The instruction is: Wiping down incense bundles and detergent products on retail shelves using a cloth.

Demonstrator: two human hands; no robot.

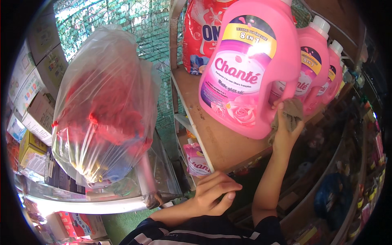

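Arrangement of hands and bottles at a shelf, read from left to right. At the far left, stacked boxes (37,114) stand beside a clear plastic bag (106,77) filled with red material; the bag rests above a pale curved rim (98,207). Farther right, a pink pouch (197,158) sits below the edge of the wooden shelf (206,124). The left hand (213,194) lies in front of the shelf, fingers loosely curled and thumb apart from them, with nothing visible in its grasp. On the shelf, a red packet (199,30) stands behind the large pink bottle (243,77).

The governing relation is between this bottle and the right hand (287,126). The bottle stands on its base, its long axis running from the near base up to the cap, tilted rightward as the wide lens draws it. It lies ahead of both hands: beyond the left, ahead and slightly leftward of the right. The right hand is clearly the nearer, closed around a brownish cloth (292,110) beside the lower end of the handle; whether skin or cloth presses on the plastic cannot be told. Rightmost, similar bottles (312,61) recede in a row.
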